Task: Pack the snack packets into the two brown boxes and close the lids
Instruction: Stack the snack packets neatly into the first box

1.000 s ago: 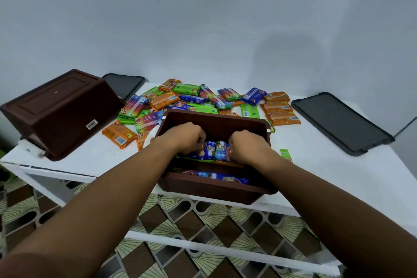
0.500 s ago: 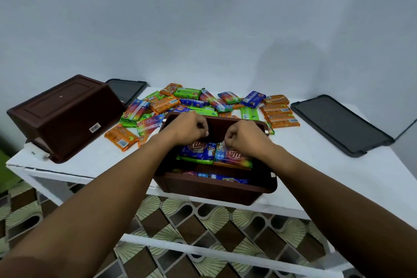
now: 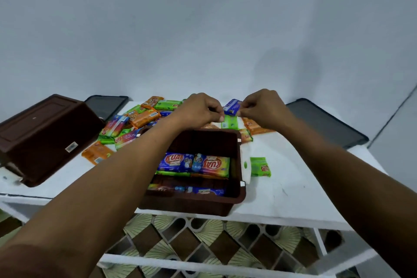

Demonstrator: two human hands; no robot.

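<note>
An open brown box (image 3: 239, 165) stands at the table's front edge, with blue (image 3: 174, 161) and orange-yellow (image 3: 214, 165) snack packets stacked inside. A second brown box (image 3: 45, 133) lies tipped over at the left. Behind the open box is a loose pile of orange, green and blue packets (image 3: 144, 117). Both my hands hover over that pile with their fingers curled. My right hand (image 3: 264, 108) pinches the edge of a blue packet (image 3: 232, 106). My left hand (image 3: 200, 108) has its fingertips at a green packet (image 3: 229, 122); whether it grips it is unclear.
One dark flat lid (image 3: 327, 124) lies at the back right and another (image 3: 106, 106) at the back left, behind the tipped box. A single green packet (image 3: 259, 167) lies right of the open box. The white table (image 3: 282, 198) ends close in front, with patterned floor below.
Both hands have come up out of the open box and moved back over the pile. The packets they pressed down stay in the box.
</note>
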